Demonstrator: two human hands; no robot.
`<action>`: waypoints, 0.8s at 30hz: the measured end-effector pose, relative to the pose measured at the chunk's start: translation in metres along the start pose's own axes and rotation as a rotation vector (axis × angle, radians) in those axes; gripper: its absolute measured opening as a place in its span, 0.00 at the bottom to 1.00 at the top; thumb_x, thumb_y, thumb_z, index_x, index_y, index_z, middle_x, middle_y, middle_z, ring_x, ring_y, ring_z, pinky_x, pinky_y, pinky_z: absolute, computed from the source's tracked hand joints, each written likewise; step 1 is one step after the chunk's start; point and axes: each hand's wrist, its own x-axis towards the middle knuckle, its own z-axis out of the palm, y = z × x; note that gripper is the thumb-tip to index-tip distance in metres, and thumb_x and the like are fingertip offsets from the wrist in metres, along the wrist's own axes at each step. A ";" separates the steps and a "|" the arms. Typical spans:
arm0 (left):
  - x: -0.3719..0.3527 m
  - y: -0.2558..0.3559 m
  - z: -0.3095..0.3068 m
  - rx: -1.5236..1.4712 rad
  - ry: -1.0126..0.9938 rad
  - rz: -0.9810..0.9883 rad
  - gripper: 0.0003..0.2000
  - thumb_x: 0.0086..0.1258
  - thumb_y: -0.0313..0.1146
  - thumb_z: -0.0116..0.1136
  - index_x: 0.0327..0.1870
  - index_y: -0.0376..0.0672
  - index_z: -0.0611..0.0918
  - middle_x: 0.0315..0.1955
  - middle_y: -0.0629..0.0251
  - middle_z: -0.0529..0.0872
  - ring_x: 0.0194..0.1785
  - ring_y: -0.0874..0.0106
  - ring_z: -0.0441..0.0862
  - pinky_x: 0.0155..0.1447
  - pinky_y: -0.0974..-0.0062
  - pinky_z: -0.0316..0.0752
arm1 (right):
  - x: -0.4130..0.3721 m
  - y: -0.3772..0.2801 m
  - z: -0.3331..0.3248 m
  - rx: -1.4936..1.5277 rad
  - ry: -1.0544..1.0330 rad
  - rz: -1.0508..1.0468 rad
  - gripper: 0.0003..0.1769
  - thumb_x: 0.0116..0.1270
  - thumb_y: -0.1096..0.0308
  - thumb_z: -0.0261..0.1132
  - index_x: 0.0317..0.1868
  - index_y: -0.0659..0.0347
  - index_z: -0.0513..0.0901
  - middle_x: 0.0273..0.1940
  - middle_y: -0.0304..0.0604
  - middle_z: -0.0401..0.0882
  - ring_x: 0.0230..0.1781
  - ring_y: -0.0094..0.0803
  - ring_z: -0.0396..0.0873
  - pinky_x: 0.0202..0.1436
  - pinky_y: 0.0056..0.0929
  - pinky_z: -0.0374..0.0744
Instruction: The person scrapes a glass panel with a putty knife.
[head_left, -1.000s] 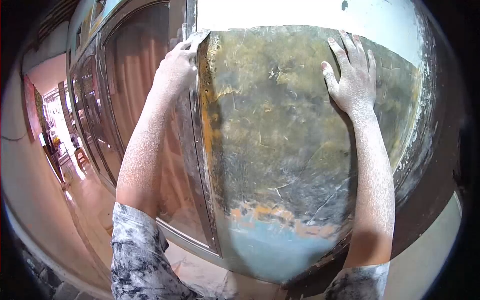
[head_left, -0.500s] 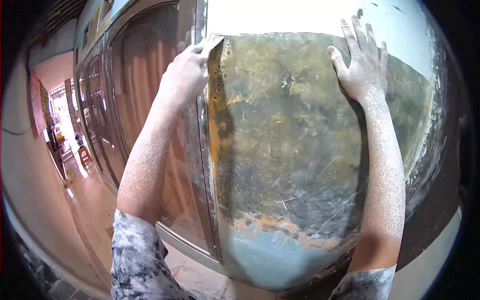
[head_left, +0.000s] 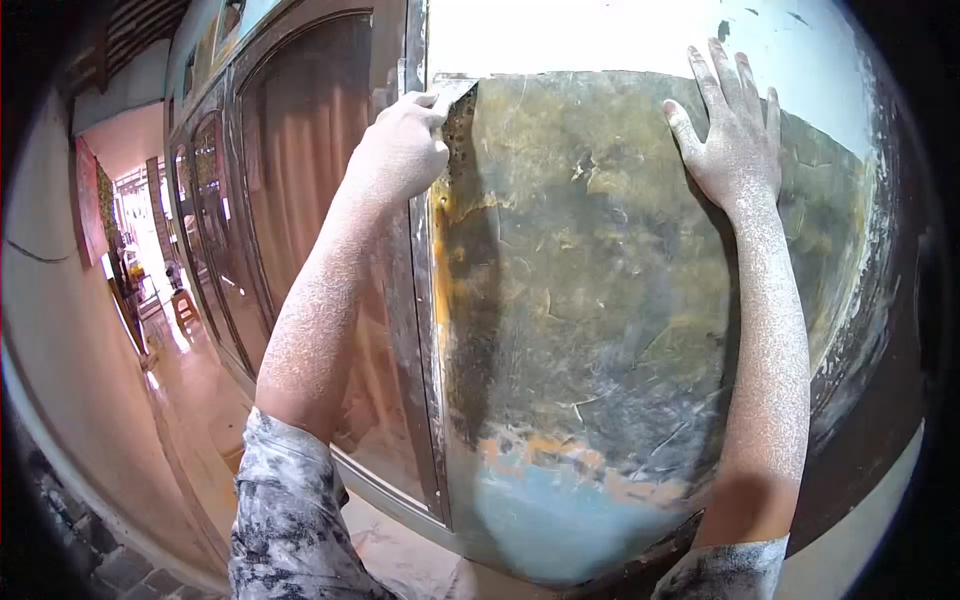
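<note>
My left hand (head_left: 402, 150), dusted white, is closed around a scraper with a flat metal blade (head_left: 457, 92). The blade lies against the wall's left edge, at the border between the white upper coat and the stained bare part; its handle is hidden in my fist. My right hand (head_left: 735, 145) is spread with fingers apart on the wall, its fingertips over the white area (head_left: 600, 35) and its palm over the stained patch (head_left: 600, 260). Both forearms carry white powder.
A dark wooden door frame (head_left: 418, 300) borders the wall on the left, with glass and an orange curtain (head_left: 300, 150) behind it. Pale blue paint (head_left: 570, 520) shows low on the wall. A passage at far left holds a small stool (head_left: 184, 308).
The view has shifted slightly, bringing the wall a little to the right. My left hand and the scraper have moved slightly right along the border. My right hand stays spread on the wall.
</note>
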 end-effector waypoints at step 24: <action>0.002 0.033 -0.013 -0.044 -0.063 0.013 0.17 0.63 0.27 0.49 0.48 0.32 0.87 0.66 0.50 0.80 0.63 0.52 0.82 0.72 0.62 0.73 | -0.002 0.003 0.002 0.045 0.060 -0.030 0.37 0.77 0.35 0.51 0.82 0.34 0.59 0.83 0.31 0.53 0.84 0.34 0.50 0.86 0.51 0.47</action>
